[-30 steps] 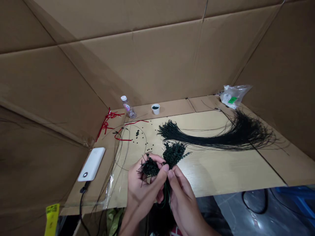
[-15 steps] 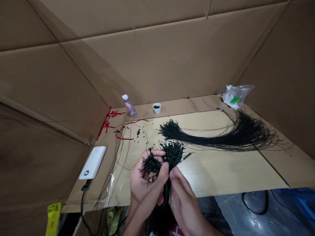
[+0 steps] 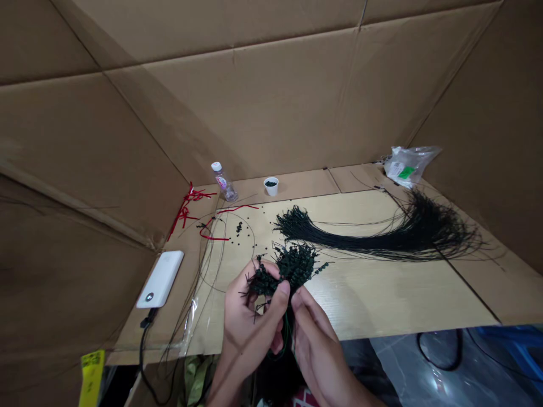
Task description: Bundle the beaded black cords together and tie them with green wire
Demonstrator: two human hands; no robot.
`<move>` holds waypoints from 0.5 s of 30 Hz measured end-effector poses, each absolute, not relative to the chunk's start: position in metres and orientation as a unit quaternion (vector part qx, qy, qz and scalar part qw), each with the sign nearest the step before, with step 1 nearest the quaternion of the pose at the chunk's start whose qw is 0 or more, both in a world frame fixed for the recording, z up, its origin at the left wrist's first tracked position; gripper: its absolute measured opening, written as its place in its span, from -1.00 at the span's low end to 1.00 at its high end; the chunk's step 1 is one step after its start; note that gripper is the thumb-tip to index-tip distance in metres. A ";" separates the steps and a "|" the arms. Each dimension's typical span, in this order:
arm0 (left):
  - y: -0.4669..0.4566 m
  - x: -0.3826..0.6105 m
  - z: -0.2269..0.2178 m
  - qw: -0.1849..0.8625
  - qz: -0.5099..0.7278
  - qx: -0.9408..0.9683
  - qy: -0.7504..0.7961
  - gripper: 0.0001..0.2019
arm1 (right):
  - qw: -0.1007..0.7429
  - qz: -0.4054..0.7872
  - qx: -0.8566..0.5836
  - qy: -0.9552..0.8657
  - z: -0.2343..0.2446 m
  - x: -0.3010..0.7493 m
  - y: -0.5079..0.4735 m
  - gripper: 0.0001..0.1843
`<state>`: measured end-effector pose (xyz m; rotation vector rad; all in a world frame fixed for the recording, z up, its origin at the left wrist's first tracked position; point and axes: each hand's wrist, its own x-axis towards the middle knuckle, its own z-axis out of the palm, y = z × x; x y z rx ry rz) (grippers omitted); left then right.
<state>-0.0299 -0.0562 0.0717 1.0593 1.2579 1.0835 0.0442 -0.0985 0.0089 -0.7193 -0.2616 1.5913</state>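
My left hand point(image 3: 248, 316) is closed round a bunch of thin black cords with dark green beaded ends point(image 3: 265, 280), held over the near edge of the pale wooden board point(image 3: 382, 294). My right hand point(image 3: 311, 330) sits just right of it, fingertips pinched on cords of the same bunch where they hang down. A second clump of beaded ends point(image 3: 297, 263) stands right behind my fingers. A long sheaf of black cords point(image 3: 382, 234) lies across the board beyond.
Loose dark beads point(image 3: 238, 229) and red cords point(image 3: 190, 206) lie at the left back. A small plastic bottle point(image 3: 223, 182), a white cup of beads point(image 3: 270, 185) and a clear bag point(image 3: 407, 163) stand by the cardboard walls. A white power bank point(image 3: 160, 279) lies left.
The hands have barely shifted. My left hand has drawn its beaded bunch slightly up and right, closer against the clump behind it. The view has drifted a little.
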 end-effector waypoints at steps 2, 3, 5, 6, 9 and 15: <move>-0.057 -0.029 0.071 0.553 0.471 0.436 0.532 -0.60 | 0.639 0.694 -0.316 -0.104 0.008 0.044 -0.098 -0.68; -0.058 -0.028 0.070 0.551 0.475 0.432 0.533 -0.60 | 0.643 0.691 -0.317 -0.098 0.008 0.043 -0.097 -0.67; -0.058 -0.027 0.070 0.551 0.477 0.428 0.535 -0.60 | 0.643 0.689 -0.322 -0.091 0.010 0.044 -0.096 -0.64; -0.058 -0.027 0.070 0.552 0.475 0.425 0.537 -0.59 | 0.641 0.690 -0.324 -0.093 0.011 0.044 -0.096 -0.63; -0.058 -0.027 0.071 0.558 0.465 0.416 0.547 -0.57 | 0.632 0.695 -0.326 -0.106 0.013 0.046 -0.096 -0.62; -0.056 -0.027 0.069 0.561 0.468 0.404 0.551 -0.57 | 0.651 0.675 -0.332 -0.101 0.010 0.045 -0.099 -0.67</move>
